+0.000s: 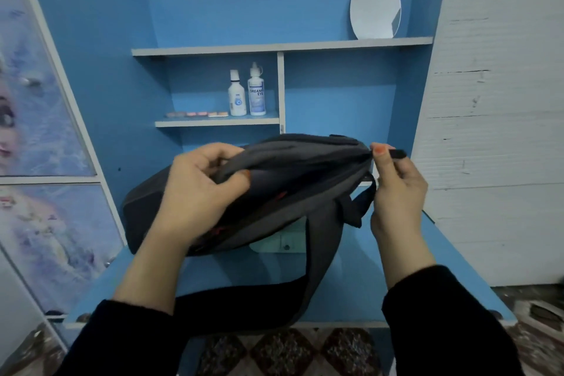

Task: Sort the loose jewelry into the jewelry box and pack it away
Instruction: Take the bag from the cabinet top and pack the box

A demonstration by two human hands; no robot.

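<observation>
A dark grey fabric bag (293, 180) is held above the blue desk (366, 284). My left hand (195, 189) grips the near edge of the bag's opening, thumb over the fabric. My right hand (396, 189) pinches a black zipper pull (396, 153) at the bag's right end. The bag's strap (317, 256) hangs down across the desk to its front edge. A pale mint-green jewelry box (287, 239) with a small knob shows under the bag, mostly hidden. No loose jewelry shows.
Two white bottles (247, 94) and a row of small flat cases (198, 114) stand on the lower shelf. An oval mirror (375, 6) leans on the top shelf. A decorated cabinet (39, 131) stands at the left. A patterned rug (290, 351) lies below the desk.
</observation>
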